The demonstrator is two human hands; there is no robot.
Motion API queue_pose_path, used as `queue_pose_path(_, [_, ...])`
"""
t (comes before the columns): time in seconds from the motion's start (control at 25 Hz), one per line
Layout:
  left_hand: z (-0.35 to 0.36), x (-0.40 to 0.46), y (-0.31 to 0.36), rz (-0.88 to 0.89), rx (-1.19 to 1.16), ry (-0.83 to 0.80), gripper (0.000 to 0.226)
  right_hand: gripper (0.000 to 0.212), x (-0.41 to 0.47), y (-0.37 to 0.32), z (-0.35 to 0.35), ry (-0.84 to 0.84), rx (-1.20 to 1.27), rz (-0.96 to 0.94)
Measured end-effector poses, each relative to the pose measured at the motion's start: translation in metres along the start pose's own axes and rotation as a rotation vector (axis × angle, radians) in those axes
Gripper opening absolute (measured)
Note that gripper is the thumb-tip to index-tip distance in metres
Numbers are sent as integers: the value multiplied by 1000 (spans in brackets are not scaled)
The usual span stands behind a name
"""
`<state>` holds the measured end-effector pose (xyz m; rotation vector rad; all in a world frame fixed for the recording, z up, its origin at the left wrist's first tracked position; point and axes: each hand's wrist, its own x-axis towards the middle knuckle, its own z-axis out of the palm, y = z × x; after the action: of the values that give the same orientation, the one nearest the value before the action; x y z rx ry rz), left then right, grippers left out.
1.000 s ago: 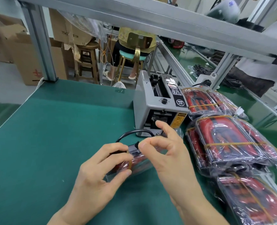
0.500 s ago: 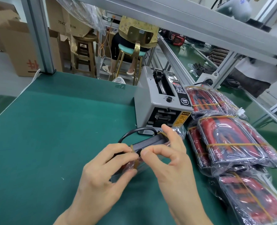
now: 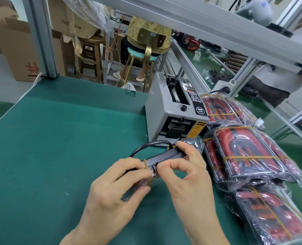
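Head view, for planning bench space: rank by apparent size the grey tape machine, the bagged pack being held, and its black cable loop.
1. grey tape machine
2. bagged pack, partly covered and nearer the camera: less sure
3. black cable loop, smallest

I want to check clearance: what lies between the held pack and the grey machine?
Head view: a black cable loop from the pack and its bag's clear end, over green mat.

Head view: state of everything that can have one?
bagged pack: held on edge between both hands, one rubber band round it.
left hand: grips the pack's near end.
right hand: pinches the pack's top edge.
black cable: loops out behind the pack.
tape dispenser: upright on the mat; on or off, cannot tell.
piled packs: bagged, banded, stacked at right.
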<state>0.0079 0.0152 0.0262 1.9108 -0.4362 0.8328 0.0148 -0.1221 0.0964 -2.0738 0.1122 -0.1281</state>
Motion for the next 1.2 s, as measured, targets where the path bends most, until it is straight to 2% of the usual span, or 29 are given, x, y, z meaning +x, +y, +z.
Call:
queue_pose_path(0.24, [1, 0, 0, -7, 5, 4, 18, 13, 2, 1, -3, -37, 70, 4])
queue_pose_path(0.4, [1, 0, 0, -8, 2, 16, 17, 11, 2, 0, -1, -64, 32, -15])
queue_pose_path(0.88, [1, 2, 3, 25, 46, 9, 14, 21, -2, 1, 6, 53, 7, -8])
queue_pose_path(1.2, [2, 3, 4, 20, 87, 11, 19, 18, -3, 2, 8, 82, -4, -26])
